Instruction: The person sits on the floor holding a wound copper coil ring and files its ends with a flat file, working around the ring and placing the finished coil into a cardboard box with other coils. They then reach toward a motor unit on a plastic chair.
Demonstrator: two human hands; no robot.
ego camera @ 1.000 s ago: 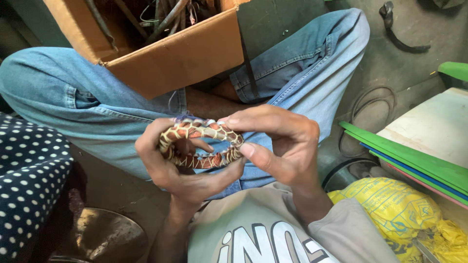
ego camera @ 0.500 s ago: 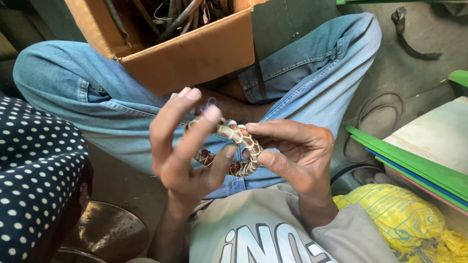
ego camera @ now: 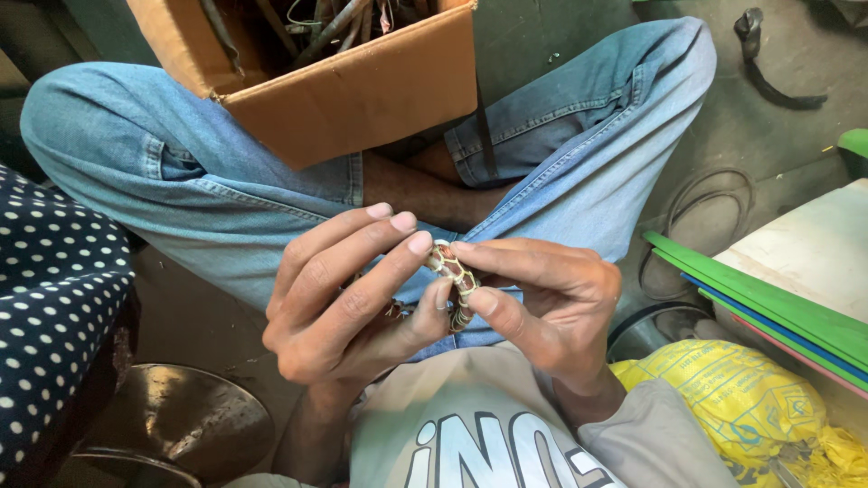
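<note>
Pinching a small patterned ring (ego camera: 452,276) of red, cream and brown weave between both hands, low over the lap and just above crossed legs in blue jeans (ego camera: 226,194). Left hand (ego camera: 348,298) curled around the near side, three long fingertips (ego camera: 419,242) pressed on the top edge, thumb underneath. Right hand (ego camera: 551,303) clamped from the other side, forefinger along the top, thumb tip against the lower edge. Both grips closed on the ring, then, neither released. Most of the ring hidden behind the left fingers, so hard to tell whether any loose end hangs free.

Likely trouble: squeezing too hard from both sides and bending the ring out of round, or cracking the woven wrap where the fingertips bear on one narrow spot. Slipping also possible, given so thin a hold; once dropped, probably rolling off the jeans and down to the floor between the knees, near the dark metal bowl (ego camera: 172,425) or under the cardboard box (ego camera: 353,90) of cables resting against the shins. Snagging a strand with a nail and starting the pattern unravelling. Yellow sack (ego camera: 723,398) and stacked green-edged boards (ego camera: 768,289) at the right well apart, no hazard.
</note>
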